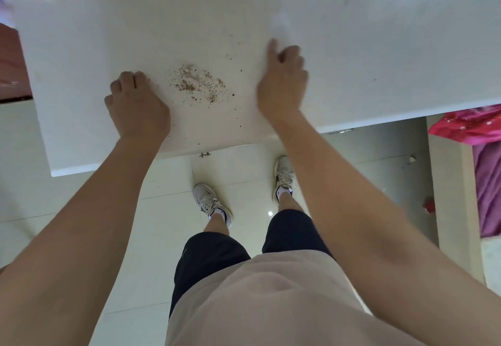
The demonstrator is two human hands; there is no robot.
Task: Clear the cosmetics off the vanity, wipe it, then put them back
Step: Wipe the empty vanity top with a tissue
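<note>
On the white worktop [379, 55] a patch of brown crumbs [196, 83] lies between the two grips. The left grip [137, 104] rests beside it, fingers curled, holding nothing. The right grip [282, 80] holds what looks like a blurred white wipe [282, 27] against the surface.

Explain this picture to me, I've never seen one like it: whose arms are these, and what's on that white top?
There is no machine here: a person wears a camera on the head, so this one picture looks down past their own arms to their shoes. The left hand rests on the white vanity with fingers curled, holding nothing that shows. The right hand grips a blurred white cloth, perhaps a tissue. Between the hands lie brown crumbs.
</note>
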